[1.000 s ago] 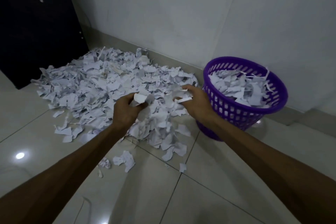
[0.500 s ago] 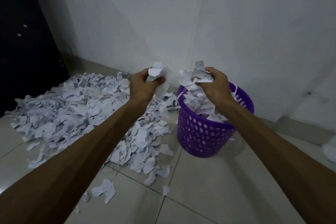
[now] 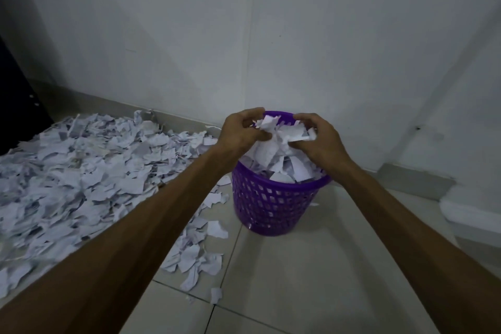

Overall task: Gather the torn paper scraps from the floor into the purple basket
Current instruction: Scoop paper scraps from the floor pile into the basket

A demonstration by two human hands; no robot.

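A handful of paper scraps (image 3: 273,135) is gripped between left hand (image 3: 241,131) and right hand (image 3: 318,137) above the purple basket (image 3: 271,203); release is called for next

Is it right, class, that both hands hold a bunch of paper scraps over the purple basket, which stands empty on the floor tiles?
Not quite: the head view shows the purple basket already heaped with scraps, not empty. The rest holds: the left hand and right hand hold a bunch of paper scraps over it, on the floor tiles.

Purple lattice basket (image 3: 273,203); white paper scraps (image 3: 81,171); pale floor tiles (image 3: 311,279).
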